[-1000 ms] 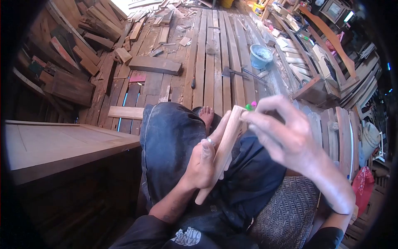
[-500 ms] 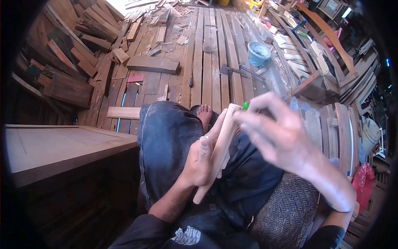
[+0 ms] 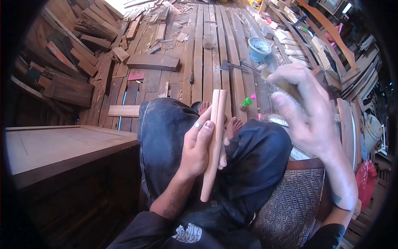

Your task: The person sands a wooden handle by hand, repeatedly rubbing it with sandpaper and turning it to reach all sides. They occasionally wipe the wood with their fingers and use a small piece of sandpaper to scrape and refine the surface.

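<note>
My left hand (image 3: 198,146) is wrapped round a pale, smoothed wooden handle (image 3: 215,137), held tilted above my lap with its wider end away from me. The thumb, with a ringed finger beside it, lies along the near side; other fingertips show at the far side. My right hand (image 3: 309,110) is raised to the right, apart from the handle. Between its thumb and curled fingers is a thin yellow-brown piece (image 3: 289,89), which looks like sandpaper, smeared by motion. Beyond the handle, a green bottle with a pink cap (image 3: 248,101) stands on the floor near my foot.
A hatchet (image 3: 232,65) and a screwdriver-like tool (image 3: 191,78) lie on the plank floor. Farther off stands a light-blue bucket (image 3: 259,50). A thick wooden block (image 3: 153,62) and stacked boards are at left, beside a wooden panel (image 3: 66,145). A woven seat (image 3: 290,199) is at right.
My right hand has moved off the handle's far end, up and to the right, uncovering the green bottle. The handle, in my left hand, has turned more upright.
</note>
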`<action>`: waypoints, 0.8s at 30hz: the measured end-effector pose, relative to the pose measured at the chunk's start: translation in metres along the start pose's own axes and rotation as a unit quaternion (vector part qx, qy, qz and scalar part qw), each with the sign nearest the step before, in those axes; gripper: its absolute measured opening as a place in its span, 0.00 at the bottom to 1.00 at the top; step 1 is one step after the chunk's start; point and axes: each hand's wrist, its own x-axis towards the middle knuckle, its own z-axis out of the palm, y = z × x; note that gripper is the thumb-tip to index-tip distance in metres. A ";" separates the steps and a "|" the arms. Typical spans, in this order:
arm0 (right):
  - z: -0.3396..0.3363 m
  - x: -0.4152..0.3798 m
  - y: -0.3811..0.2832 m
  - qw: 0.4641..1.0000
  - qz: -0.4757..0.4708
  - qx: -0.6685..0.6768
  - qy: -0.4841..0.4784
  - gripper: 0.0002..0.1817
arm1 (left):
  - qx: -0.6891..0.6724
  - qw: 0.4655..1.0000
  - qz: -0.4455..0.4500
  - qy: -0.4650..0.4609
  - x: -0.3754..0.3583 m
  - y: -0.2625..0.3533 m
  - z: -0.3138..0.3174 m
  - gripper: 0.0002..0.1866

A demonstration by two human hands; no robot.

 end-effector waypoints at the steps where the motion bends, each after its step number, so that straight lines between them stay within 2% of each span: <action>1: 0.003 -0.001 -0.001 1.000 -0.002 0.011 -0.014 0.21 | 0.004 1.000 0.002 0.000 0.000 0.000 0.002 0.31; 2: 0.011 -0.003 0.000 0.999 -0.010 0.029 -0.026 0.23 | 0.008 1.000 0.005 0.000 0.000 0.000 0.003 0.31; 4: 0.017 -0.001 -0.008 0.989 -0.005 0.034 -0.143 0.26 | 0.033 0.999 0.008 0.001 -0.001 0.000 0.002 0.32; 6: 0.015 -0.001 -0.027 0.937 0.022 0.008 -0.348 0.28 | 0.049 0.999 0.016 0.013 -0.001 -0.003 0.000 0.34; 8: 0.037 -0.020 -0.023 0.941 -0.089 0.024 -0.327 0.37 | 0.074 0.997 0.020 0.030 -0.001 -0.006 0.001 0.38; 9: 0.040 -0.022 -0.025 0.930 -0.093 -0.030 -0.353 0.41 | 0.095 0.995 0.018 0.035 -0.002 -0.005 0.003 0.43; 13: 0.021 0.007 -0.011 0.920 0.035 -0.174 -0.350 0.43 | 0.120 0.992 -0.045 0.019 -0.004 -0.012 -0.001 0.56; 14: 0.025 -0.001 -0.001 0.943 0.061 -0.193 -0.262 0.46 | 0.116 0.992 -0.041 0.007 -0.003 -0.012 -0.001 0.56; 16: 0.029 -0.006 -0.004 0.963 0.063 -0.155 -0.212 0.47 | 0.108 0.993 -0.035 -0.014 -0.003 -0.011 -0.002 0.55; 19: 0.041 -0.018 -0.016 0.953 -0.027 -0.044 -0.299 0.44 | 0.112 0.993 -0.037 -0.001 -0.002 -0.006 0.000 0.57; 22: 0.048 -0.013 -0.012 0.936 -0.055 -0.079 -0.339 0.43 | 0.084 0.996 -0.035 0.002 -0.004 -0.006 -0.003 0.55; 23: 0.038 -0.007 -0.007 0.939 -0.041 -0.141 -0.311 0.43 | 0.085 0.995 -0.046 0.004 -0.004 -0.007 -0.002 0.54; 24: 0.023 0.007 -0.008 0.925 0.062 -0.157 -0.339 0.38 | 0.084 0.995 -0.054 0.005 -0.003 -0.007 -0.002 0.52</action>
